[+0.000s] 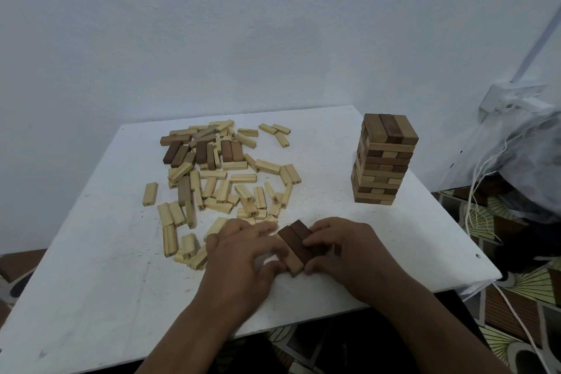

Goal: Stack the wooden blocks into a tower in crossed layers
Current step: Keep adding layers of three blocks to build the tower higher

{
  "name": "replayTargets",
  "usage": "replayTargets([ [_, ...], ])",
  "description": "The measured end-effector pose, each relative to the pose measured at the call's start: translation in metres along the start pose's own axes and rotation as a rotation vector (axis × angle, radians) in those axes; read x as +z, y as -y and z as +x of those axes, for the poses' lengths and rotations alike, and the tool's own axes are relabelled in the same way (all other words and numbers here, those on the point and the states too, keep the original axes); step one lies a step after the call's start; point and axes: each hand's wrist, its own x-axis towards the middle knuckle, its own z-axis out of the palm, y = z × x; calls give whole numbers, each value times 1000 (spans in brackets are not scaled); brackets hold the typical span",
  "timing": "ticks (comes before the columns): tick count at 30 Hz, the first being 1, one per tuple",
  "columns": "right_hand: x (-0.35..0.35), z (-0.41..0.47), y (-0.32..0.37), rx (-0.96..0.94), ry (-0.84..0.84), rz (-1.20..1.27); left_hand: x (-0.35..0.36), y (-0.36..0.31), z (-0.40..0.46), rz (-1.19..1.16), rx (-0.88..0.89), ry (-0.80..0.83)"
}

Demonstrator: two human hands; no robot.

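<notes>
A tower of wooden blocks [385,159] in crossed layers stands at the right back of the white table [91,282]. A loose pile of pale and dark blocks [221,173] lies spread over the table's middle and left. Near the front edge, a small row of brown blocks [294,244] lies side by side between my hands. My left hand [243,255] presses against the row's left side with fingers and thumb curled round it. From the right, my right hand [343,252] grips the same row, its fingers over the blocks.
A white wall rises just behind the table. To the right, off the table, sit a white bag [528,158] and trailing white cords [476,191] over a patterned floor [516,297]. The table's front edge is close under my forearms.
</notes>
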Motion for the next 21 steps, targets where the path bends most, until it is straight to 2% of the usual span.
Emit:
replayTargets([
  [10,2,-4,-2,-74,-11,48,3,-2,1,-129,12,-25],
  [21,-2,-2,-1,-30,-8,60,2,1,1,-113,-8,-50],
])
